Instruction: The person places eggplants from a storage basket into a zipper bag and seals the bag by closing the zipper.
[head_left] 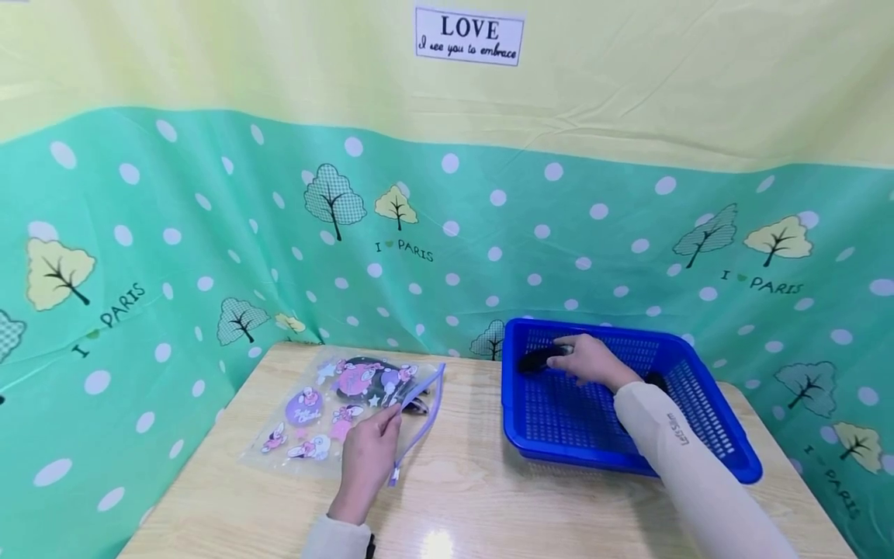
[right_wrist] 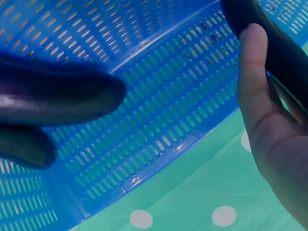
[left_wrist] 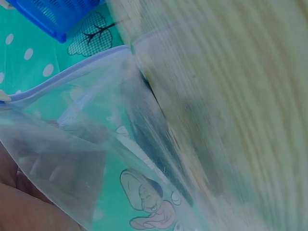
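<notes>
On the left of the table, my left hand pinches the edge of a clear zip bag near its mouth. The bag has a lilac zip and pink and purple cartoon prints, and dark things inside show through the plastic. In the left wrist view the mouth of the bag stands apart. My right hand reaches into a blue basket and grips a dark purple eggplant near the far left corner. Two more eggplants lie in the basket, mostly hidden by the sleeve in the head view.
A light wooden table carries the bag and the basket, with bare wood between them. Behind and beside it hangs a green and yellow cloth printed with dots and trees. The basket's raised walls surround my right hand.
</notes>
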Tool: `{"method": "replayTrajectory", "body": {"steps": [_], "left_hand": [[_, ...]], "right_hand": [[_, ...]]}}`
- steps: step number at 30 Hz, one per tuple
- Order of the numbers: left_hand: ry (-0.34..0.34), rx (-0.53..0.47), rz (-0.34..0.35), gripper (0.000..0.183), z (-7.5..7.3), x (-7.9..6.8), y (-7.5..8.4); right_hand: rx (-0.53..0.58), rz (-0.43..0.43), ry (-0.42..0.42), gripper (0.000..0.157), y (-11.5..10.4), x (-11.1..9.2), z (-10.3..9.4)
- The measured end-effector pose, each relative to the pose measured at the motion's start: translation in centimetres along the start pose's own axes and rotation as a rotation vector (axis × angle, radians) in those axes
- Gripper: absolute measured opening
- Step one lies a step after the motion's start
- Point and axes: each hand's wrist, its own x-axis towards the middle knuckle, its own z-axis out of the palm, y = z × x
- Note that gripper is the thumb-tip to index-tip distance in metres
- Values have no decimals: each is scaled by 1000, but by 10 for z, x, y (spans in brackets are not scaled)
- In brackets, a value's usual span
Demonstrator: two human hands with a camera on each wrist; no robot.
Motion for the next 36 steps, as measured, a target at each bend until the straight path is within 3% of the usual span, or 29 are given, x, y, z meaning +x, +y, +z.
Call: {"method": "replayTrajectory", "body": {"steps": [20,30,36], "left_hand": [[0,3,7,26,2,-3,-2],[7,7,7,25,1,-2,0],[13,22,26,26,0,0,0]], "right_hand": [[-12,-16,63,59,3,-8,9],[148,-57,116,62,1,-23,-7],[350,-90,150,63,-2,-37,-18]]}}
